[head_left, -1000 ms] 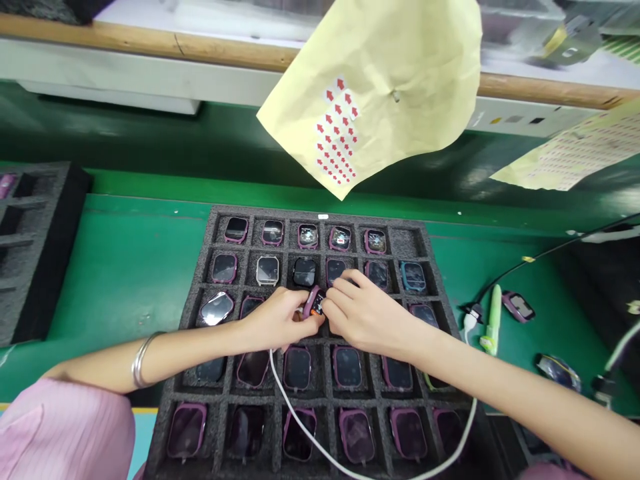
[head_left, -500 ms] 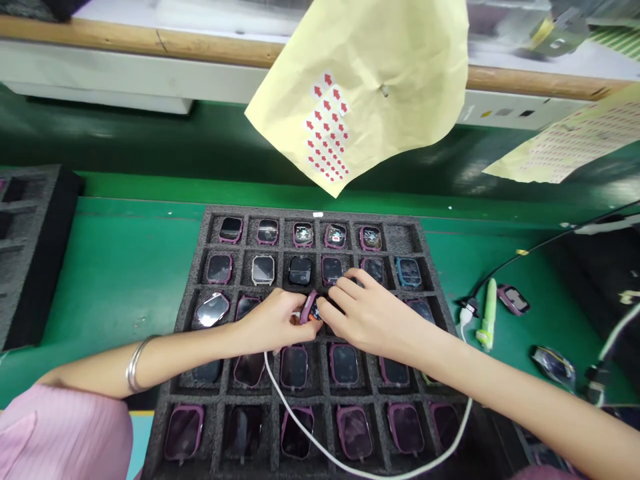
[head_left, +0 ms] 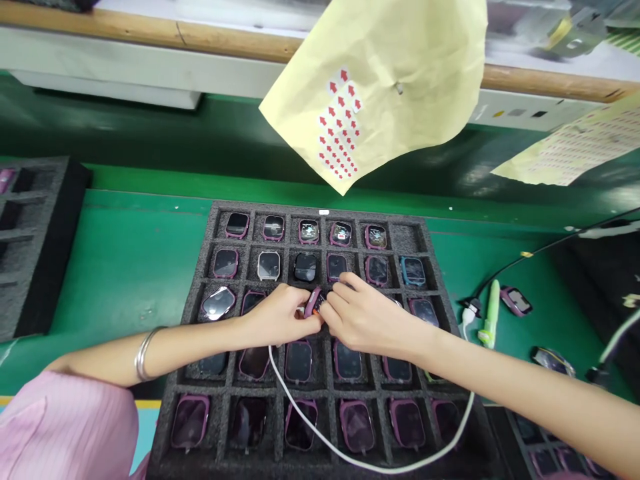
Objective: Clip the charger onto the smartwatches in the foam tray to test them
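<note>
A purple-framed smartwatch (head_left: 313, 302) is tilted on edge above the middle of a dark foam tray (head_left: 320, 213). My left hand (head_left: 283, 315) pinches it from the left, with the end of a white cable (head_left: 300, 408) at its fingers. From the right, my right hand (head_left: 357, 312) has its curled fingers closed on the watch's other side. Beneath both hands, the tray's compartments hold several watches, mostly purple-framed, plus a blue-framed one (head_left: 413, 271) and a silver-framed one (head_left: 269, 265). The top right compartment (head_left: 406, 237) holds no watch.
Yellow paper with red arrow stickers (head_left: 380, 87) hangs over the tray's far side. Right of the tray lie a green pen-like tool (head_left: 492, 313), another purple watch (head_left: 516, 301) and a black cable (head_left: 545, 250). Another foam tray (head_left: 47, 247) stands at far left.
The view has shifted slightly, so the tray and paper appear a little further right. Both hands keep hold of the watch, which looks turned slightly more upright.
</note>
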### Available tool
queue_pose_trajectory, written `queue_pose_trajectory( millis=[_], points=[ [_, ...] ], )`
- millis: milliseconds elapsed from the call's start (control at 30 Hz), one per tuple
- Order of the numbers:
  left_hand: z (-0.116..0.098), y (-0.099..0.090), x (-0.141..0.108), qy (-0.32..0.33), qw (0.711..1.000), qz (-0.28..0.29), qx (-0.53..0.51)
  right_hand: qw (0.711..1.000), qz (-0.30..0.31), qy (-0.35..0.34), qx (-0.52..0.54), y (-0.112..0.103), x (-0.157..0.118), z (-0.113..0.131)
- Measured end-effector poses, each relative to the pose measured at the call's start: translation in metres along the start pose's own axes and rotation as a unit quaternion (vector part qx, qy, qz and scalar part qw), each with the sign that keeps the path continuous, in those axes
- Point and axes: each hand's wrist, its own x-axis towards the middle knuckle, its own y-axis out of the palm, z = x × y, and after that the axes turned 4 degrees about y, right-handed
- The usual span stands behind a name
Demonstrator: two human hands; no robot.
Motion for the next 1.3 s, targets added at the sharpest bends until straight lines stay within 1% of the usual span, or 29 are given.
queue_pose_trajectory(
  millis=[133, 233, 333, 400, 467, 533, 600, 733, 867, 967, 1067, 1167, 1233, 1300],
  points=[
    [0.0, 0.0, 0.0, 0.003, 1.0, -0.007, 0.01, 0.995, -0.043, 0.079, 0.047, 0.014, -0.004, 0.007],
    [-0.002, -0.001, -0.001, 0.008, 1.0, -0.008, 0.017, 0.983, -0.072, 0.139, 0.099, 0.023, -0.008, 0.013],
    [-0.003, -0.001, -0.001, 0.01, 1.0, -0.009, 0.012, 0.968, -0.062, 0.174, 0.172, 0.024, -0.012, 0.013],
    [-0.003, -0.001, -0.001, 0.009, 1.0, -0.006, 0.006, 0.962, -0.035, 0.165, 0.215, 0.02, -0.015, 0.009],
    [-0.002, 0.0, -0.001, 0.007, 1.0, -0.003, 0.002, 0.962, -0.012, 0.147, 0.229, 0.014, -0.016, 0.005],
    [-0.002, 0.0, -0.001, 0.009, 1.0, -0.002, 0.002, 0.969, 0.002, 0.136, 0.204, 0.008, -0.016, 0.001],
    [-0.001, 0.001, -0.001, 0.012, 1.0, -0.004, 0.005, 0.98, 0.013, 0.121, 0.156, 0.003, -0.014, 0.0],
    [-0.001, 0.001, -0.001, 0.013, 1.0, -0.005, 0.013, 0.993, 0.033, 0.086, 0.075, -0.001, -0.006, 0.001],
    [-0.002, 0.0, 0.0, 0.011, 1.0, -0.001, 0.012, 0.996, 0.043, 0.062, 0.039, -0.002, -0.002, 0.001],
    [-0.002, 0.0, 0.0, 0.011, 1.0, 0.001, 0.007, 0.997, 0.031, 0.053, 0.039, 0.001, -0.003, 0.003],
    [-0.002, 0.0, -0.001, 0.012, 1.0, -0.006, 0.015, 0.995, -0.009, 0.087, 0.056, 0.006, -0.005, 0.009],
    [-0.001, -0.001, -0.001, 0.019, 1.0, -0.01, 0.023, 0.984, -0.06, 0.152, 0.069, 0.014, -0.005, 0.017],
    [-0.001, -0.001, -0.002, 0.024, 0.999, -0.012, 0.022, 0.973, -0.074, 0.196, 0.092, 0.019, -0.006, 0.019],
    [-0.001, -0.002, -0.004, 0.029, 0.999, -0.011, 0.015, 0.96, -0.075, 0.244, 0.113, 0.022, -0.01, 0.016]
  ],
)
